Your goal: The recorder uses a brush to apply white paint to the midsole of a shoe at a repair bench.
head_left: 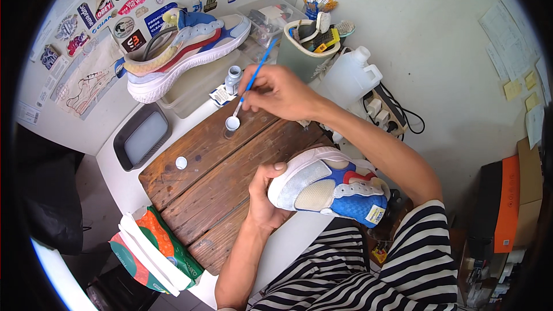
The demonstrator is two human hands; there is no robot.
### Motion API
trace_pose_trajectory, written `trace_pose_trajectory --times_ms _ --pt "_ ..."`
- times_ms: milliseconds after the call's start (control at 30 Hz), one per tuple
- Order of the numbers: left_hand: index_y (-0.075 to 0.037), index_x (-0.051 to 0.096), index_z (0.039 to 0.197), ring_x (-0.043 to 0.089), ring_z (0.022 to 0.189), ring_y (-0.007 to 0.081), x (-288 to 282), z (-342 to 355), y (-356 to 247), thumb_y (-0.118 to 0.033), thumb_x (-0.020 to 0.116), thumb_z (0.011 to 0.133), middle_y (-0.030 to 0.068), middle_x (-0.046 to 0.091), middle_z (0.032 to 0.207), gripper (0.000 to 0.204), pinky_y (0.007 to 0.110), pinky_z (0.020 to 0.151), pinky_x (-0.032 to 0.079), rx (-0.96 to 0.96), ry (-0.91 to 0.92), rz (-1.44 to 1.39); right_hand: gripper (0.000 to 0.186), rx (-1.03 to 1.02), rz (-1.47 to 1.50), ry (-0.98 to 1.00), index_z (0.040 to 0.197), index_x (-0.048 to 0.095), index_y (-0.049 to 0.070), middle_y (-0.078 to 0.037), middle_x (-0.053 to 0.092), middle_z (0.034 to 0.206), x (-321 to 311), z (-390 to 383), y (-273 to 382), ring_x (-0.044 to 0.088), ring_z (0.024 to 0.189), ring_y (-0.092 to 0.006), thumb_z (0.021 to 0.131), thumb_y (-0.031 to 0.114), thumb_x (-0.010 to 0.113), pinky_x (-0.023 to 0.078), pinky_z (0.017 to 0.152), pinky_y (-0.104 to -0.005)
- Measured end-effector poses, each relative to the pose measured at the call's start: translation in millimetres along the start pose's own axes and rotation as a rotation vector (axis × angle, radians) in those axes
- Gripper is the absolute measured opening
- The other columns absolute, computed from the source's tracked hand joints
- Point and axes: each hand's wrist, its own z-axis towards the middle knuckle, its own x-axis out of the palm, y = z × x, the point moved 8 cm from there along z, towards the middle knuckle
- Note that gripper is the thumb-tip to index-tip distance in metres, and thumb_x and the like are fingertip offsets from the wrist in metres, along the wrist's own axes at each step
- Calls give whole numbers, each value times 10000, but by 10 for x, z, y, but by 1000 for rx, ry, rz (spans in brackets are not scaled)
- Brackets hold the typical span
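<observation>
My left hand (264, 200) is closed around the toe end of a sneaker (314, 190) with blue, beige, grey and red panels and a pale sole. The sneaker is tilted on its side above the near right edge of a wooden board (201, 201). Farther off, my right hand (283, 91) pinches a thin paintbrush (258, 71) with a blue handle. Its bristles reach down to a small round dish (232, 123) of whitish liquid on the board. Just behind stands an open little bottle (233, 75). A white round cap (181, 163) lies to the left.
A matching sneaker (184, 52) rests on a clear plastic box (190, 97) at the back. A grey tray (141, 137) and a tissue pack (155, 247) sit left. Behind my right arm are a brush-filled bucket (305, 59), a white jug (354, 78) and a power strip (385, 116).
</observation>
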Motion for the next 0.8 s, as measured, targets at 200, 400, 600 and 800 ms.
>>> trace_pose_trajectory --times_ms 200,400,600,800 --pt "52 637 1209 688 941 318 -83 -32 3 -511 502 836 213 701 1092 689 398 804 564 3 -48 -12 76 -131 258 -313 1037 598 -33 -132 693 875 -381 -947 752 683 744 -139 962 -19 604 565 702 -303" --pt "73 621 1232 689 946 330 -29 -27 -27 -514 493 828 234 697 1112 724 400 778 565 26 -18 88 102 -212 251 -462 1061 580 -59 -120 650 939 -209 -1872 825 698 794 -159 960 -51 587 484 1073 -466" --pt "87 591 1288 686 974 349 -64 1 21 -539 484 816 255 686 1165 792 403 808 563 23 16 66 114 -229 207 -497 1065 579 -58 -112 645 936 -133 -1997 763 702 808 -153 960 -24 607 418 1141 -497" --pt "87 583 1298 678 1016 361 -13 -17 1 -535 486 814 259 677 1189 794 432 854 557 24 19 95 126 -211 225 -498 1070 586 -63 -115 645 935 -102 -2002 749 706 815 -161 945 -45 599 422 1135 -502"
